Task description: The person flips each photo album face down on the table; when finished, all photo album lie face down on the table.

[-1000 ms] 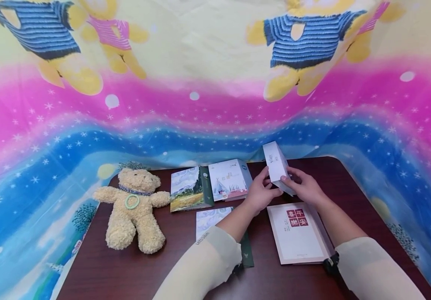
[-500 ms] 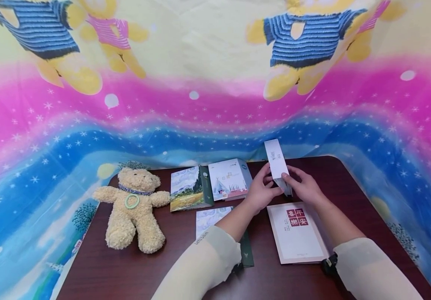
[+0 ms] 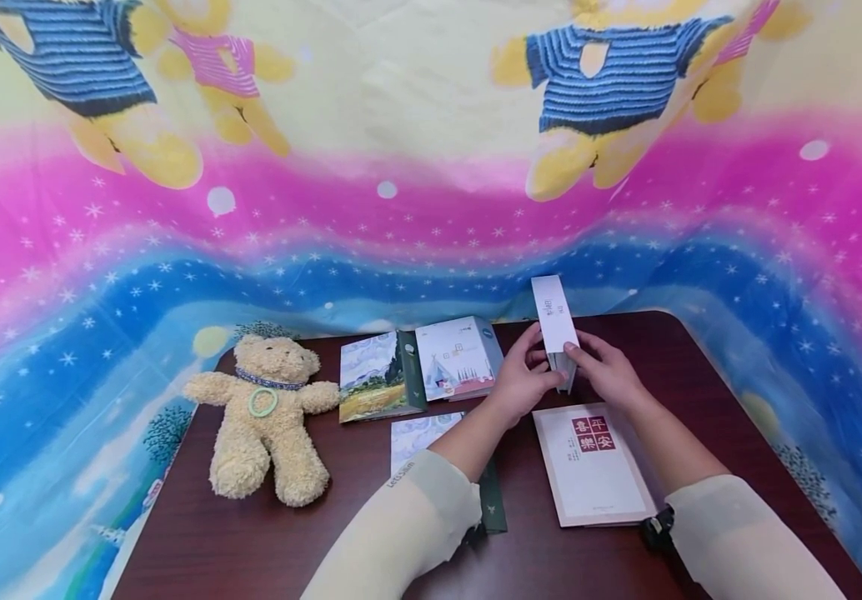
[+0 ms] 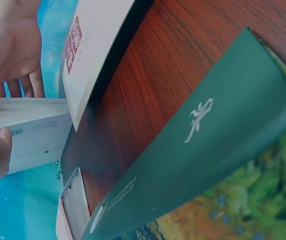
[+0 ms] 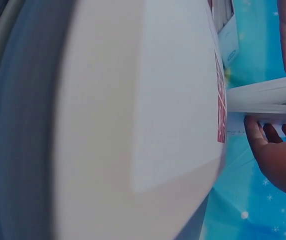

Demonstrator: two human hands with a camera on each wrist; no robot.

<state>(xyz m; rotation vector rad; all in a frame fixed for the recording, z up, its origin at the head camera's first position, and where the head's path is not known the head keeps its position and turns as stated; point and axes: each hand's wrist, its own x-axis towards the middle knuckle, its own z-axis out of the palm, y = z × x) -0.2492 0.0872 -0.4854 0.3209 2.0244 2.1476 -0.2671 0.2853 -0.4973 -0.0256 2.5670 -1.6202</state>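
Note:
A thick white book [image 3: 553,315] stands upright between my two hands near the table's back edge, its narrow lettered spine facing me in the head view. My left hand [image 3: 518,379] grips it at the lower left, and in the left wrist view its thumb lies on the cover [image 4: 38,145], which carries a barcode. From the right, my right hand [image 3: 611,369] holds the book, thumb at the lower end of the spine. White page edges [image 5: 263,97] show in the right wrist view. In front of the hands lies a pale book [image 3: 599,479] with red square characters.
A painted-landscape book [image 3: 373,379] and a white book with a tent picture [image 3: 452,362] lie at the back. Another green-spined book [image 3: 493,504] is partly covered by my left forearm. A cream teddy bear [image 3: 273,433] lies left on the dark wooden table [image 3: 371,533].
The held white book has turned so its spine faces me more squarely, and it has shifted slightly right. My hands stay around it; the other books and the bear lie as before.

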